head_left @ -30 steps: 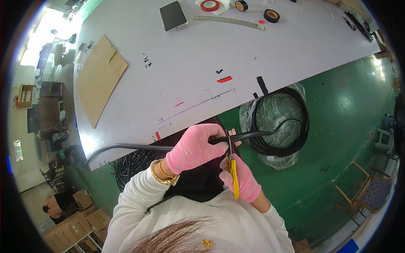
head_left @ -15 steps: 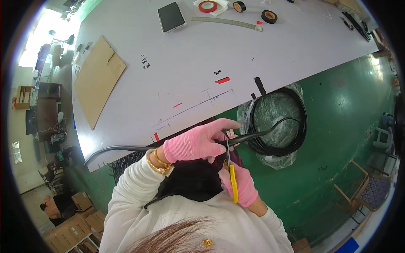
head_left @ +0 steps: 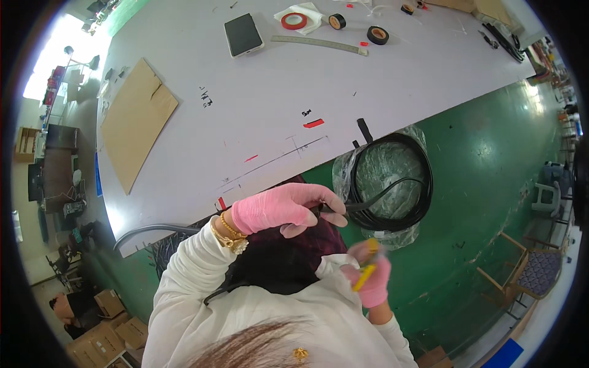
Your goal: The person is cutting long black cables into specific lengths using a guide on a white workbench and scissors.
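My left hand (head_left: 288,207), in a pink glove with gold bracelets at the wrist, grips a black cable (head_left: 362,203) just below the edge of the white table (head_left: 257,116). The cable runs right into a black coil (head_left: 392,184) lying in clear plastic wrap on the green floor. To the left a grey length of cable (head_left: 153,228) curves away past the table edge. My right hand (head_left: 371,279), also pink-gloved and blurred, holds yellow-handled cutters (head_left: 366,270) low, apart from the cable.
On the table lie a brown cardboard sheet (head_left: 136,119), a dark tablet (head_left: 243,34), a metal ruler (head_left: 319,43), red tape (head_left: 294,21) and black tape rolls (head_left: 378,34). A chair (head_left: 527,270) stands on the floor at right; cardboard boxes (head_left: 104,319) sit lower left.
My right hand has pulled the yellow cutters down and away from the cable. My left hand has slid right along the cable and straightened it toward the coil.
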`<state>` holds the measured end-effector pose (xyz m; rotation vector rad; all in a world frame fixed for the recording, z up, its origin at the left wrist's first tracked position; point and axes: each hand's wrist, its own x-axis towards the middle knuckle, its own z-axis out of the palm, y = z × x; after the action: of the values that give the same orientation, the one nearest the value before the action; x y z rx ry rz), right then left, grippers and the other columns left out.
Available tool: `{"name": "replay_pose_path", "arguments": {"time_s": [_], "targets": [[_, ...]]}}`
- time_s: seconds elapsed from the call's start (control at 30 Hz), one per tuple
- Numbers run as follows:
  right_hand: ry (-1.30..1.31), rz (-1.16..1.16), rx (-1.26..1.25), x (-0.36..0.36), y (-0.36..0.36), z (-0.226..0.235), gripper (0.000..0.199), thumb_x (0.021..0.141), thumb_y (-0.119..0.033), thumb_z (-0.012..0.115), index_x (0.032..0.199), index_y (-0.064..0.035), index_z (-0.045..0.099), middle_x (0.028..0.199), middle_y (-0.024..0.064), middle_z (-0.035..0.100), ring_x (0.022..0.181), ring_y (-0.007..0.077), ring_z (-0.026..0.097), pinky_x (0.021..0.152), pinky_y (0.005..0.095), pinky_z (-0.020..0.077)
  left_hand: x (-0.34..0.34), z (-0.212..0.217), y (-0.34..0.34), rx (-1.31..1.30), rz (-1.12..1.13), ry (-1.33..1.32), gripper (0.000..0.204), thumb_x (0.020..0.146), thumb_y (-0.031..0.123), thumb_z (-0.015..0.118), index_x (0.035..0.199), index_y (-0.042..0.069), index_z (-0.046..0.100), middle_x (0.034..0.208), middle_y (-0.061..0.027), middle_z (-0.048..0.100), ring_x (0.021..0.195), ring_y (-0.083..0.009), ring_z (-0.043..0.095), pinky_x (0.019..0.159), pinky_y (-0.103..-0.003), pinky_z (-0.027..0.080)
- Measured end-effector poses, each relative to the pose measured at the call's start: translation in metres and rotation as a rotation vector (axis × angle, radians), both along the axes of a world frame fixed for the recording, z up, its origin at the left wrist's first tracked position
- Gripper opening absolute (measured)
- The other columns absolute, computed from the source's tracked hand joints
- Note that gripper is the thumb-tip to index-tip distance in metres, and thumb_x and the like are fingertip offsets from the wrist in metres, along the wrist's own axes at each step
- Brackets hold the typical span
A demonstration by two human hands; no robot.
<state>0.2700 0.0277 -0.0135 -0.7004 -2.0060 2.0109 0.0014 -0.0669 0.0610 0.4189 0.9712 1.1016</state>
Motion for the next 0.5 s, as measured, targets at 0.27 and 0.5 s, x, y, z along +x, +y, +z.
{"name": "replay_pose_path", "arguments": {"time_s": [0.27, 0.5], "targets": [[0.192, 0.186, 0.188, -0.077, 0.036, 0.004, 0.041, 0.069, 0.015, 0.073, 0.087, -0.0081, 0.044, 0.095, 0.0077, 0.056, 0.082, 0.0172, 0.055, 0.073, 0.0284, 0.046, 0.017, 0.046, -0.089, -0.115, 0.303, 0.021, 0.067, 0.078, -0.007, 0.043, 0.144, -0.002, 0.036, 0.094, -0.0149, 0.067, 0.053, -0.0051, 0.041, 0.046, -0.02, 0.033], [0.288, 0.5, -0.042, -0.124, -0.022, 0.017, 0.036, 0.086, -0.032, 0.074, 0.076, -0.0088, 0.048, 0.082, 0.006, 0.053, 0.065, 0.0149, 0.053, 0.056, 0.0268, 0.0415, 0.069, 0.022, -0.278, -0.594, 0.418, 1.329, 0.05, 0.077, -0.007, 0.056, 0.127, -0.003, 0.056, 0.111, -0.0138, 0.061, 0.084, -0.0171, 0.062, 0.075, -0.031, 0.051]]}}
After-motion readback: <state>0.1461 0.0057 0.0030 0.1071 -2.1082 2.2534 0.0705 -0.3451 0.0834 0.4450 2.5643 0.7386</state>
